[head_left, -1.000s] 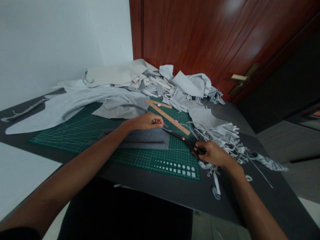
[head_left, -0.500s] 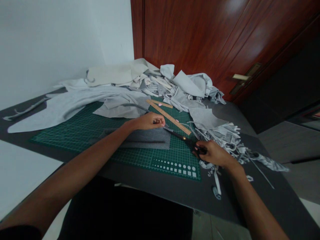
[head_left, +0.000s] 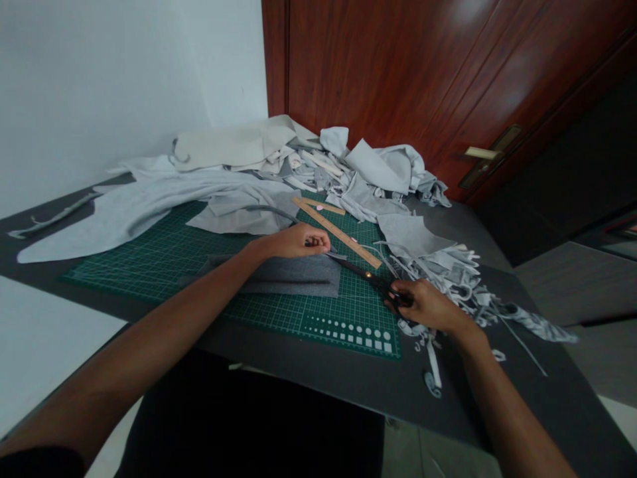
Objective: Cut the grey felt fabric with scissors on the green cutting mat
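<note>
My left hand (head_left: 296,240) is closed in a pinch on the far right edge of a dark grey felt piece (head_left: 283,275) that lies on the green cutting mat (head_left: 164,255). My right hand (head_left: 424,305) grips the handles of black scissors (head_left: 365,275). The scissor blades point up and left, with their tips at the felt edge right beside my left fingers. A wooden ruler (head_left: 337,232) lies diagonally on the mat just beyond the scissors.
A heap of light grey fabric (head_left: 239,169) covers the back of the dark table (head_left: 348,382). Cut strips and scraps (head_left: 450,275) are piled right of the mat. A wooden door (head_left: 413,79) with a handle (head_left: 480,154) stands behind.
Almost nothing has moved. Both hands stay in place on the felt and scissors; the view shifted slightly.
</note>
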The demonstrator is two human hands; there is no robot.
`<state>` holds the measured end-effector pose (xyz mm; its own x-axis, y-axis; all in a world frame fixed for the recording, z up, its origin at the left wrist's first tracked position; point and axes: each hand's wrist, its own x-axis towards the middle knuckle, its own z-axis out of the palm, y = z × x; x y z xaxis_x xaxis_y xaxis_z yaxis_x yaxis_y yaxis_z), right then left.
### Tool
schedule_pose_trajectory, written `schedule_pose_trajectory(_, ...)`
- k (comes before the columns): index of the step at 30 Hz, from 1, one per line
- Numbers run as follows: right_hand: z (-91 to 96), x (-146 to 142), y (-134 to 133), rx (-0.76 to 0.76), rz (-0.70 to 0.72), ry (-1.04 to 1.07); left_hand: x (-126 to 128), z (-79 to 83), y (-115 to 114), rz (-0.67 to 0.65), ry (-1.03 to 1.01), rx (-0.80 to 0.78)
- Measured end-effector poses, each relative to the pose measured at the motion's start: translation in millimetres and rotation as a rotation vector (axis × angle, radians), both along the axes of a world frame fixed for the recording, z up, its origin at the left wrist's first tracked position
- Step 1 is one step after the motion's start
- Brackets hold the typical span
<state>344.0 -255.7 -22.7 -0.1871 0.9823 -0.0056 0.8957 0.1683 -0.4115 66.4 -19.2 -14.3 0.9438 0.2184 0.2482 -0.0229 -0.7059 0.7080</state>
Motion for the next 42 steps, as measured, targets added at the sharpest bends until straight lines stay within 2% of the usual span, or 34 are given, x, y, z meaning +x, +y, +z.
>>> schedule_pose_trajectory(12, -0.8, 4.4, -0.1, -0.018, 0.007, 0.003, 0.1, 1.4, -0.6, 0.011, 0.007, 0.062)
schedule_pose_trajectory(21, 4.9, -0.2, -1.3, -0.016, 0.006, -0.004, 1.1, 1.2, -1.5, 0.003, 0.002, 0.018)
schedule_pose_trajectory(30, 3.0, 2.5, -1.1, -0.003, 0.040, -0.017, 0.0, 4.3, -2.9, 0.002, 0.002, 0.020)
schedule_pose_trajectory(42, 1.5, 6.0, -1.0, 0.000, 0.045, -0.041, 0.5, 0.1, -0.5, -0.012, -0.004, 0.043)
